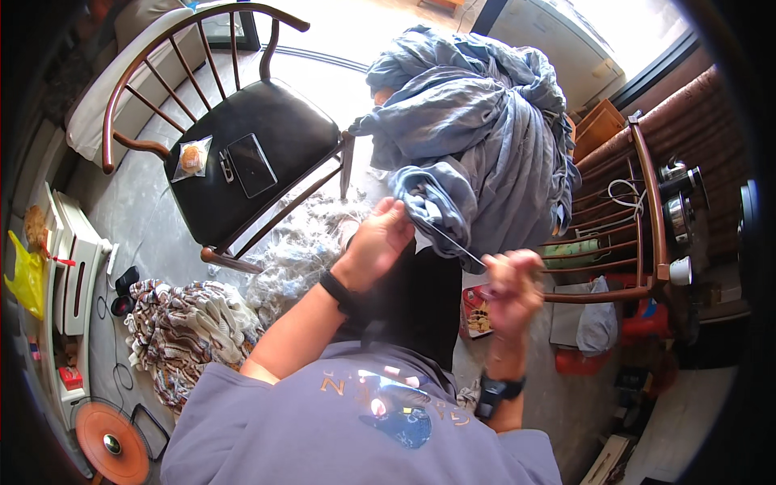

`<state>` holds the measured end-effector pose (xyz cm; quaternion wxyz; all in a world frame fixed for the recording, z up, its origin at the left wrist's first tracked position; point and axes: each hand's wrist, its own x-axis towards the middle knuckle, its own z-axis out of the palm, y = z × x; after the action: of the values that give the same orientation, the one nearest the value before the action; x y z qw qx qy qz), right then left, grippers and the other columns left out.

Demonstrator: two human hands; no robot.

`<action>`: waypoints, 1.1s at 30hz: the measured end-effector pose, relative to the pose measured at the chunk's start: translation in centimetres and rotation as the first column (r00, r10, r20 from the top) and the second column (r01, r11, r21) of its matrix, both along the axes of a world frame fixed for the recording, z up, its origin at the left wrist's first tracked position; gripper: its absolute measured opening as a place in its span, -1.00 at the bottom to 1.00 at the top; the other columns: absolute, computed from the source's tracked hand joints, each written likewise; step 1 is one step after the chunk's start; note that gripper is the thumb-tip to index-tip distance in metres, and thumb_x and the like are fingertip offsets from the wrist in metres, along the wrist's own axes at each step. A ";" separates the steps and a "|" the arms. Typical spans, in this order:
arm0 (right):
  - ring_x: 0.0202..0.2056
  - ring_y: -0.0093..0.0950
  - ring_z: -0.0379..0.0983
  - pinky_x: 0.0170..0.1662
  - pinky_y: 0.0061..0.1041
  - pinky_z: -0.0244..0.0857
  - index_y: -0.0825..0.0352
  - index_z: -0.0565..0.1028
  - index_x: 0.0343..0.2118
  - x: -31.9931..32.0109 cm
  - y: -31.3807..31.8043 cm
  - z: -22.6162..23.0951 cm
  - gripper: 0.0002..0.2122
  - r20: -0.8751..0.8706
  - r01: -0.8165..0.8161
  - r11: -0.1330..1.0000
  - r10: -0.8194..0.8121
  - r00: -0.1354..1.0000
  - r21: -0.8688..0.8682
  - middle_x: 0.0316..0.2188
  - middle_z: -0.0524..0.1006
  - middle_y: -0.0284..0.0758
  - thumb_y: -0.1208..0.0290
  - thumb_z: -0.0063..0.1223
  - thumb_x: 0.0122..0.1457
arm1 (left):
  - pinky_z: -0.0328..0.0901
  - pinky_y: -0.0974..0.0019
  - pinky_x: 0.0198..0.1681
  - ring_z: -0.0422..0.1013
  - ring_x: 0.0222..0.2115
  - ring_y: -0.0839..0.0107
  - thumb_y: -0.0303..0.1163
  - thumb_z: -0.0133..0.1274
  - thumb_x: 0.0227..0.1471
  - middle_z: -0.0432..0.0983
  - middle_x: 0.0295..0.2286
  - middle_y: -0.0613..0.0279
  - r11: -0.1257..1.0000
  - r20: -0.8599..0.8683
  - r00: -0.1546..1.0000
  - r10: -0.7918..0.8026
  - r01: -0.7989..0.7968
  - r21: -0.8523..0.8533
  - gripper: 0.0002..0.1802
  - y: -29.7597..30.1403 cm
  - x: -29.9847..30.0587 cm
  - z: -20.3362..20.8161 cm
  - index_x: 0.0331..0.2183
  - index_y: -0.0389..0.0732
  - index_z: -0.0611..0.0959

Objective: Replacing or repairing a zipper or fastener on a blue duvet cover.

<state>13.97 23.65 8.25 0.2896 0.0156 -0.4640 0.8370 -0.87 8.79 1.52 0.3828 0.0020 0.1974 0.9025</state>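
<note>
Head view: the left hand (pixel 380 238) pinches a fold of the blue-grey cloth (pixel 477 145), which is heaped over the wooden chair (pixel 647 202) in front. The right hand (pixel 511 279), blurred, has its fingers closed on a thin thread (pixel 453 240) drawn taut from that fold. The cloth looks soft, limp and bulky, best gripped near the seam; the thread looks fine and easy to snap.

Both forearms reach up from the lower edge. The left hand (pixel 380 238) is raised with fingers pinched shut; the right hand (pixel 512 283) is a closed fist, blurred.
</note>
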 end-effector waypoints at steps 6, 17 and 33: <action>-0.62 -0.65 0.06 -0.55 -0.62 0.00 0.34 0.34 -0.42 18.4 16.3 9.6 -0.92 -0.449 0.090 0.975 -0.174 0.876 -0.203 -0.66 0.14 -0.48 0.61 -0.23 0.14 | 0.32 0.42 -0.20 0.36 -0.34 0.59 -0.42 -0.09 0.12 0.42 -0.37 0.45 0.995 0.100 0.991 0.085 -0.080 -0.052 -0.90 -2.0 -1.1 -1.4 -0.26 -0.09 0.43; -0.46 -0.63 0.39 -0.39 -0.66 0.27 0.33 0.48 -0.29 -1.2 0.2 -0.7 -0.74 0.375 -0.106 0.546 -0.408 0.832 0.831 -0.47 0.43 -0.40 0.51 0.23 -0.10 | 0.33 0.34 -0.14 0.42 -0.25 0.52 -0.37 -0.04 0.10 0.47 -0.27 0.33 0.943 -0.090 0.977 -0.196 0.162 -0.290 -0.77 -3.2 -0.2 -2.6 -0.16 -0.15 0.45; -0.53 -0.34 0.38 -0.46 -0.42 0.22 0.37 0.39 -0.47 -6.1 -2.7 -3.5 -0.90 0.138 -0.079 0.178 -0.354 0.925 0.981 -0.59 0.33 -0.24 0.53 0.08 0.00 | 0.23 0.49 -0.27 0.31 -0.39 0.65 -0.23 -0.07 0.12 0.41 -0.39 0.48 0.972 -0.064 0.979 -0.192 0.181 -0.147 -0.86 -3.0 0.5 -1.3 -0.29 -0.03 0.46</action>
<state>7.87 20.91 4.76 0.2046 0.0102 -0.9292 0.3078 -0.34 5.79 0.18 0.4570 0.0287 0.2742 0.8457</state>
